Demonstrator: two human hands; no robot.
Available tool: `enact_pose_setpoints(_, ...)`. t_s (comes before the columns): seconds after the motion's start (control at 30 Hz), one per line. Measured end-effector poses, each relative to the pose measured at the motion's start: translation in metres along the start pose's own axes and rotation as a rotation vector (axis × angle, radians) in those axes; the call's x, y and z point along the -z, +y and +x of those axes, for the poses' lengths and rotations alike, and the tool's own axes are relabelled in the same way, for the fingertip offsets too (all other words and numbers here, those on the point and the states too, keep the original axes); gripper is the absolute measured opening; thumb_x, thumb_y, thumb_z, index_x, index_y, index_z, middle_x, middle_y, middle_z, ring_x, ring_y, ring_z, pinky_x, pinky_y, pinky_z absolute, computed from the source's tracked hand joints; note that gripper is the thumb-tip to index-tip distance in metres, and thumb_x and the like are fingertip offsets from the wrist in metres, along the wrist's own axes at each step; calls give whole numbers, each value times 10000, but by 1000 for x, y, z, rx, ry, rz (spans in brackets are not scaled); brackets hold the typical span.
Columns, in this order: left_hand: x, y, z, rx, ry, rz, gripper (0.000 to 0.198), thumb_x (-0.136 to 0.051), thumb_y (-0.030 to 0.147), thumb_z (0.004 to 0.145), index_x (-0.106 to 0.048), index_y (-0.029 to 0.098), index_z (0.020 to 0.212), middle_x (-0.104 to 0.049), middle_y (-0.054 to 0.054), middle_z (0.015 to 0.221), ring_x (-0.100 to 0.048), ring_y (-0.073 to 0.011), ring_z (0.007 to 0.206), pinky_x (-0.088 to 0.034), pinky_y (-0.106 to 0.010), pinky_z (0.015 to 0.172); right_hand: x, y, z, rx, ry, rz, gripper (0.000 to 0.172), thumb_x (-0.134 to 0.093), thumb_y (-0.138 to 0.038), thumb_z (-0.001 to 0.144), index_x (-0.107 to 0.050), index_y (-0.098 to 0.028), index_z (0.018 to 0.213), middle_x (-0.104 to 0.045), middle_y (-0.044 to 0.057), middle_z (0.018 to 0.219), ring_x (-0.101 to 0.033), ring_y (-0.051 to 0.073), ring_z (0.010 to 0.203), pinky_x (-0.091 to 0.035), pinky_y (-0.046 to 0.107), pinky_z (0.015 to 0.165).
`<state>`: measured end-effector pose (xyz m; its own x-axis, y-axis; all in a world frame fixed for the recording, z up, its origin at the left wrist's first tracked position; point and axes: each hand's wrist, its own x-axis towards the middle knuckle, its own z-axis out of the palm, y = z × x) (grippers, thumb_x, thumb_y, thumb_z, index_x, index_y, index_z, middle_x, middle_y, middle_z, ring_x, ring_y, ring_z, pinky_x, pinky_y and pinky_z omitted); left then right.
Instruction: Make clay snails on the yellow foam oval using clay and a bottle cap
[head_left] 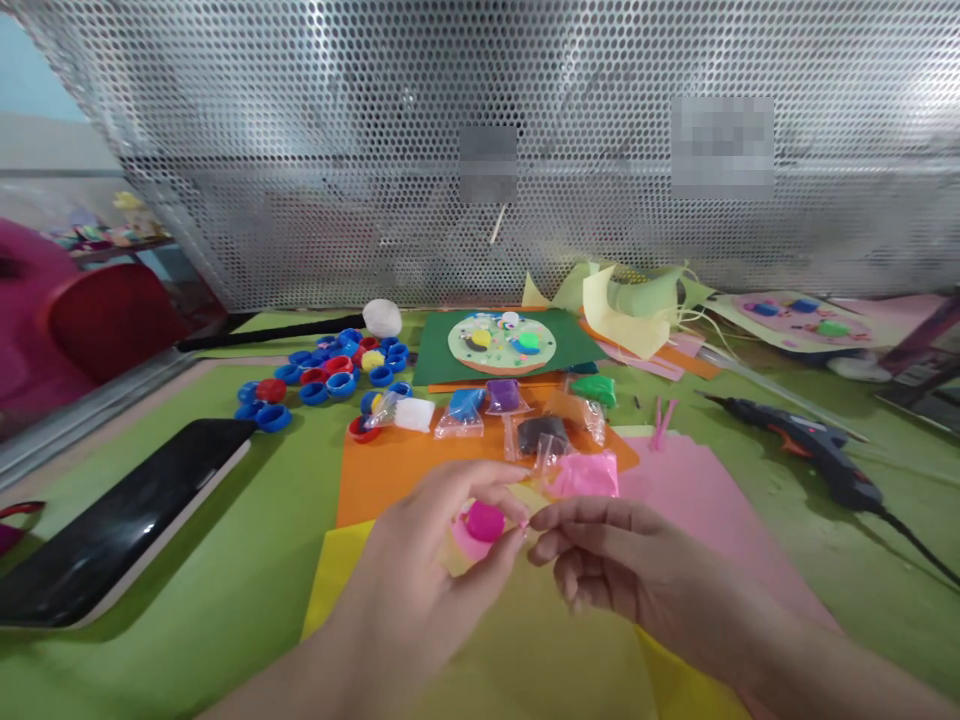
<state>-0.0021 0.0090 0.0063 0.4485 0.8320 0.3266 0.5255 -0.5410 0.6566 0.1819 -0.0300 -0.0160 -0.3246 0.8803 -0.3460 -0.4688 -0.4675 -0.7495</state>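
Note:
Above the yellow sheet point(345, 570), my left hand point(439, 565) curves with thumb and index fingertip brought close around a tiny pink piece point(523, 524). The fingers of my right hand point(622, 560) are pinched together right beside it, fingertips almost touching the left ones; whether they also hold something is hidden. Behind the left fingers, a round bright magenta piece point(486, 521) sits on a paler pink base, partly covered by my hand. A bag of pink clay point(589, 475) lies just beyond my fingertips.
Several bagged clays, including a purple one point(504, 394), lie on orange paper point(375, 465). Blue and red bottle caps point(341, 384) cluster left, near a black phone-like slab point(135, 515). A decorated disc point(502, 350) is behind. A glue gun point(810, 450) lies right.

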Motion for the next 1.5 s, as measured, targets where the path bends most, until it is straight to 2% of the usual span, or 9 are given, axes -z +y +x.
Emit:
enact_pose_setpoints(0.1, 0, 1, 0, 34, 20, -37, 252, -568, 187, 775, -537, 294, 1001, -689, 62, 840, -649, -133, 898, -530, -215, 731, 1, 2, -1, -2, -38, -11, 141, -580, -228, 803, -651, -143, 892, -684, 49, 842, -635, 97, 656, -486, 218, 652)
enact_pose_setpoints(0.2, 1, 1, 0, 51, 9, -73, 255, -551, 166, 768, -535, 282, 995, -680, 51, 854, -656, -129, 851, -528, -210, 708, 1, 3, -1, -1, -44, -48, 145, -582, -201, 793, -601, -149, 927, -689, 48, 868, -653, 118, 684, -490, 245, 687)
enact_pose_setpoints(0.3, 3, 0, 1, 45, 8, -84, 277, -542, 132, 755, -529, 286, 985, -648, 57, 812, -651, -123, 804, -519, -214, 705, -1, 2, -2, 11, -26, -92, 80, -579, -216, 807, -530, -164, 841, -692, 52, 882, -663, 133, 686, -487, 272, 698)
enact_pose_setpoints(0.53, 21, -10, 14, 69, -5, -15, 210, -530, 214, 794, -541, 274, 995, -612, 34, 836, -594, -135, 836, -471, -268, 793, -1, -3, -1, 5, -38, -233, 264, -665, -364, 745, -502, -155, 740, -701, 50, 776, -662, 125, 612, -490, 252, 618)
enact_pose_setpoints(0.67, 31, -17, 25, 91, 6, 16, 264, -527, 239, 788, -538, 257, 1052, -631, 14, 860, -598, -159, 860, -443, -320, 845, 1, -3, 3, 34, -17, -346, 310, -714, -386, 678, -507, -156, 701, -691, 23, 698, -643, 97, 573, -487, 228, 600)
enact_pose_setpoints(0.83, 38, -24, 32, 110, -37, 29, 290, -544, 226, 751, -551, 233, 1041, -640, 8, 825, -612, -167, 813, -459, -323, 793, 3, 4, 11, 82, 24, -437, 366, -728, -435, 623, -485, -166, 673, -671, 9, 632, -625, 100, 542, -471, 228, 551)
enact_pose_setpoints(1.17, 28, -38, 34, 88, -151, 59, 288, -513, 218, 776, -557, 227, 1060, -665, -8, 887, -616, -161, 827, -463, -293, 789, 5, 10, 17, 91, -34, -461, 450, -654, -569, 621, -444, -172, 645, -655, 15, 560, -586, 89, 455, -438, 211, 466)
enact_pose_setpoints(1.37, 29, -47, 24, 105, -207, 45, 355, -542, 216, 769, -511, 219, 1122, -642, 11, 813, -616, -153, 819, -457, -287, 817, 6, 11, 17, 63, -47, -475, 312, -698, -386, 647, -486, -158, 667, -673, 20, 615, -590, 71, 477, -442, 179, 461)
enact_pose_setpoints(1.5, 31, -56, 15, 137, -258, -4, 380, -522, 237, 805, -460, 245, 1180, -644, 20, 844, -604, -144, 846, -427, -307, 871, 9, 12, 19, 23, -27, -446, 296, -686, -388, 654, -511, -152, 678, -687, 35, 661, -605, 80, 480, -434, 167, 425)
